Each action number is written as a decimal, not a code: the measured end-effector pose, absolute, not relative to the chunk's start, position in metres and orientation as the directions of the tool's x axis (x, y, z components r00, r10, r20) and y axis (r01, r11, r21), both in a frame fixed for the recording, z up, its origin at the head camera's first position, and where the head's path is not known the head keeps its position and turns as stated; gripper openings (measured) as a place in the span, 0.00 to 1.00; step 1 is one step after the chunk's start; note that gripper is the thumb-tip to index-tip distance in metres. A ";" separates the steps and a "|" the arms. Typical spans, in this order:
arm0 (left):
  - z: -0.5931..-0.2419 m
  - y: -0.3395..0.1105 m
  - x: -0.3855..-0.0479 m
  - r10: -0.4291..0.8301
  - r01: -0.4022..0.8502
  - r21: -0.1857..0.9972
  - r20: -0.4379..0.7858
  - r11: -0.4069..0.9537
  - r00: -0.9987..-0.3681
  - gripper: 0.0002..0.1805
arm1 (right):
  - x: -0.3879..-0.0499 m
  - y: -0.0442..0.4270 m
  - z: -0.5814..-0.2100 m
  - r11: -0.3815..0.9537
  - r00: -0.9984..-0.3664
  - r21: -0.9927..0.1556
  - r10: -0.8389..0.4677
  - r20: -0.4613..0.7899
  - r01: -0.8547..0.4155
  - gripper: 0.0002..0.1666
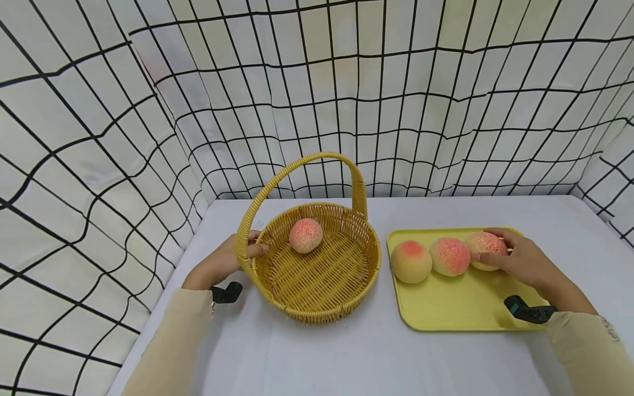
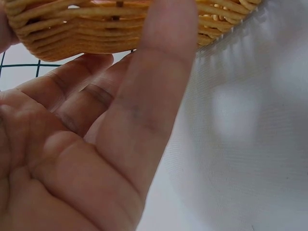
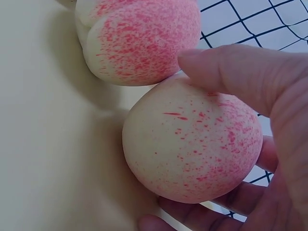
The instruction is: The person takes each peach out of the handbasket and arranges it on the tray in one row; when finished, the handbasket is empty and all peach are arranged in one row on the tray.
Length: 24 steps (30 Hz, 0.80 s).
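A woven yellow basket (image 1: 324, 283) with a tall arched handle stands left of centre, one peach (image 1: 305, 235) inside it near the back left. My left hand (image 1: 223, 258) grips the basket's left rim beside the handle's foot; the left wrist view shows the thumb over the weave (image 2: 82, 29) and fingers outside it. On the yellow tray (image 1: 446, 308) lie three peaches along the back half. The right hand (image 1: 530, 264) holds the rightmost peach (image 3: 187, 144) between thumb and fingers. The middle peach (image 1: 449, 256) touches it, and the left peach (image 1: 411, 262) lies beside that one.
Both basket and tray stand on a white-covered table (image 1: 346, 363), the tray to the basket's right. White cloth walls (image 1: 327, 104) with black grid lines rise behind the table and at both sides. The basket's handle arches high above its bowl.
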<state>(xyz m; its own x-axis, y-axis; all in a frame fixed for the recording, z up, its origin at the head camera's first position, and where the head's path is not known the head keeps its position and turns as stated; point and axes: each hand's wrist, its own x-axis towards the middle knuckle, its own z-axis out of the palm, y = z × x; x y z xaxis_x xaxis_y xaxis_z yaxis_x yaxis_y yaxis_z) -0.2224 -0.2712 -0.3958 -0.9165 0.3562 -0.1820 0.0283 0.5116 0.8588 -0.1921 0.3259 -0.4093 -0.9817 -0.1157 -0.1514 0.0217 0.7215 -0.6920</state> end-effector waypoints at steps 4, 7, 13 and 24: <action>-0.396 -0.271 -0.222 0.353 0.027 0.858 -0.182 0.513 -0.918 0.26 | -0.193 0.326 -0.408 0.716 -0.981 -0.697 -0.116 -0.157 0.027 0.51; -0.396 -0.272 -0.223 0.350 0.027 0.856 -0.182 0.516 -0.919 0.26 | -0.194 0.326 -0.408 0.710 -0.980 -0.703 -0.117 -0.162 0.032 0.52; -0.395 -0.272 -0.223 0.345 0.036 0.846 -0.177 0.531 -0.922 0.26 | -0.196 0.326 -0.409 0.699 -0.980 -0.715 -0.123 -0.158 0.027 0.53; -0.394 -0.269 -0.221 0.340 0.032 0.853 -0.174 0.521 -0.924 0.25 | -0.200 0.280 -0.367 0.736 -0.999 -0.675 -0.031 0.023 -0.039 0.56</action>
<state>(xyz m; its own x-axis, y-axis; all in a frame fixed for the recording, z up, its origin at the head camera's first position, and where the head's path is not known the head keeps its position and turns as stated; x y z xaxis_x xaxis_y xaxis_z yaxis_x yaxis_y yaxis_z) -0.2211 -0.2691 -0.3944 -0.9242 0.3401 -0.1737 0.0316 0.5213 0.8528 -0.1999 0.2804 -0.3669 -0.9992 -0.0314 0.0231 -0.0387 0.7364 -0.6754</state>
